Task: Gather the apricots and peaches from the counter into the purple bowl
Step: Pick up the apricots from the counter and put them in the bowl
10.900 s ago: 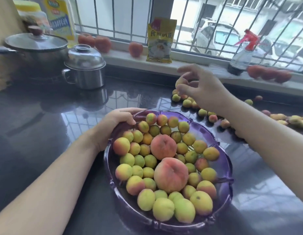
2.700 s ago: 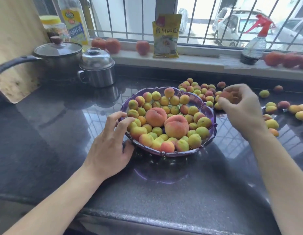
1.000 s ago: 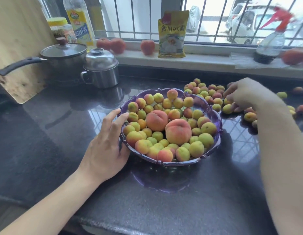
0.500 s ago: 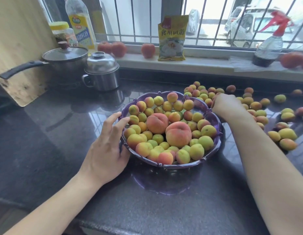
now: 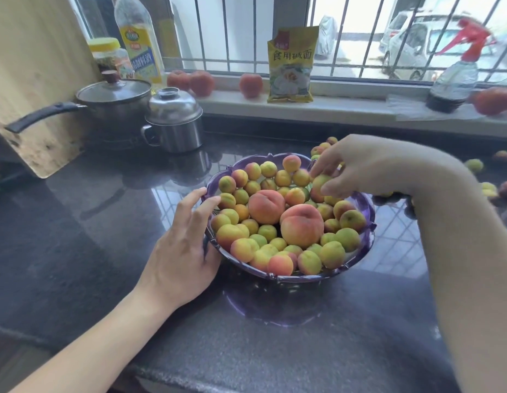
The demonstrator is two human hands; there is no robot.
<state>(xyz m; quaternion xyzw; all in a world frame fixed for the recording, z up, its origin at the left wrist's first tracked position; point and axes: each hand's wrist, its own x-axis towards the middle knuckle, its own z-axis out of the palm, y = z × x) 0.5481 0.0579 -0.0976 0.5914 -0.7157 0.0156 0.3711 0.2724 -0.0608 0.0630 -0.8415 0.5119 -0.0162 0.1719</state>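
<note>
**Apricot held over a heaped bowl**

The purple bowl [image 5: 366,239] sits mid-tabletop [image 5: 76,236], heaped with apricots [image 5: 243,249] and two peaches [image 5: 302,226] near its centre. The right hand [image 5: 357,165] hovers over the bowl's far right rim, fingers and thumb pinching one apricot [image 5: 317,184] just above the pile. The left hand [image 5: 180,251] rests against the bowl's left side, fingers spread and straight, fingertips touching the rim, gripping nothing. More loose apricots [image 5: 473,165] lie on the tabletop behind and to the right of the bowl. A lidded pan [image 5: 116,103] and steel pot [image 5: 175,120] stand at far left; a yellow packet [image 5: 290,63] and spray bottle [image 5: 454,80] stand on the sill.
</note>
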